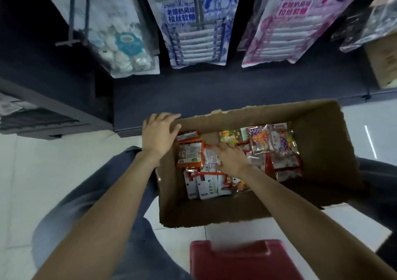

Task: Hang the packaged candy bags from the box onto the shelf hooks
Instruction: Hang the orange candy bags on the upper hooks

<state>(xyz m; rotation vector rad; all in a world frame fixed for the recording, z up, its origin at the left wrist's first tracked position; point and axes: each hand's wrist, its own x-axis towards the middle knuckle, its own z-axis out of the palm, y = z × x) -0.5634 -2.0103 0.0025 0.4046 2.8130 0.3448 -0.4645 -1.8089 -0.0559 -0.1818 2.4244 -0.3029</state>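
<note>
Open brown cardboard box (335,151) sits on pale tiled floor (25,172), right in front of dark shelf unit (193,90). Inside: loose pile of small packaged candy bags (272,144), orange/white ones on the left, clear multicolour ones on the right. Left hand (158,134) rests on box's far-left top corner, fingers curled over the rim, gripping it. Right hand (231,157) is down in the box, fingers spread flat on an orange-and-white candy bag (190,154); looks like touching, not pinching, but blur makes it hard to be sure. Above, a blue-and-white hanging bag (197,22), a pink hanging bag (290,26) & a clear bag of white sweets (120,32) hang on metal hooks (198,2). Red plastic stool (242,260) just beside box's near side.
</note>
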